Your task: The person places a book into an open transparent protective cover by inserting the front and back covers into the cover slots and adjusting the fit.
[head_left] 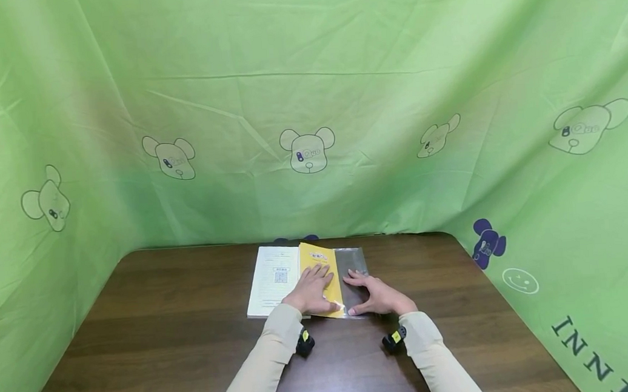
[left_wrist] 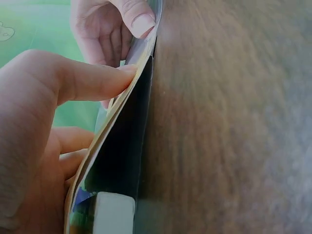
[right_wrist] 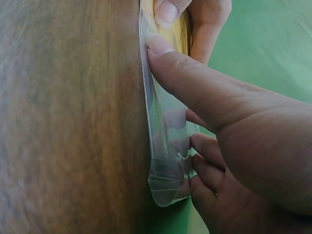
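Observation:
An open book (head_left: 268,284) lies on the table, its white printed page to the left and a yellow cover (head_left: 318,255) to the right. A clear plastic book cover (head_left: 351,260) extends beyond the yellow cover's right side. My left hand (head_left: 311,290) rests on the yellow cover with spread fingers; its thumb (left_wrist: 97,83) presses near the lower edge. On the plastic lies my right hand (head_left: 380,296), fingers apart from the thumb. That thumb (right_wrist: 190,78) presses the plastic's near edge close to the left thumb. The plastic's end fold (right_wrist: 165,183) bulges slightly.
The brown wooden table (head_left: 182,351) extends around the book. A green printed cloth (head_left: 307,99) hangs behind and along both sides. In the left wrist view, a white block-like end (left_wrist: 114,214) shows below the yellow cover; I cannot tell what it is.

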A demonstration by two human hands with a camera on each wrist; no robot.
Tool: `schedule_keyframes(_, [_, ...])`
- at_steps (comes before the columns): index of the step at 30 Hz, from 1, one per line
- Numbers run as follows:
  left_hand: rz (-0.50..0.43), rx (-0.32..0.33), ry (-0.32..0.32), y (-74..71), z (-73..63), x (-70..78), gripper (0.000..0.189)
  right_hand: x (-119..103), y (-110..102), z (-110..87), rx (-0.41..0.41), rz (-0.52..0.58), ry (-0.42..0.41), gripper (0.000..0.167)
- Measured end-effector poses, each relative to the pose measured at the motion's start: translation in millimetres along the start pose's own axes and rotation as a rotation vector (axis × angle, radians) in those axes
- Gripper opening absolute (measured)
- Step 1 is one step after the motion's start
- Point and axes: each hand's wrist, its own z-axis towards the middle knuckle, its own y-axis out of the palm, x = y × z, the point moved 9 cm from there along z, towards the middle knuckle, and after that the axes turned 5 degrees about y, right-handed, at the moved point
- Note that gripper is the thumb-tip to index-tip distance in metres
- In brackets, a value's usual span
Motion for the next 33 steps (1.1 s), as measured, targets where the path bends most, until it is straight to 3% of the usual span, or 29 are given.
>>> schedule_keyframes(14, [-0.055,-0.01,-0.028,5.2,2.0,2.8,0.092,1,1,-3.6,0.004,0.018,-0.002,0.084])
schedule_keyframes(26, [-0.112,0.022,0.003,7.9,5.0,10.0,0.092,1,2,-5.0,0.002,0.015,-0.016,0.083])
schedule_keyframes(33, [-0.182,0.115,0.048,-5.2,1.7,12.3,0.084,-1,2,-5.3,-0.001,0.016,-0.011,0.082])
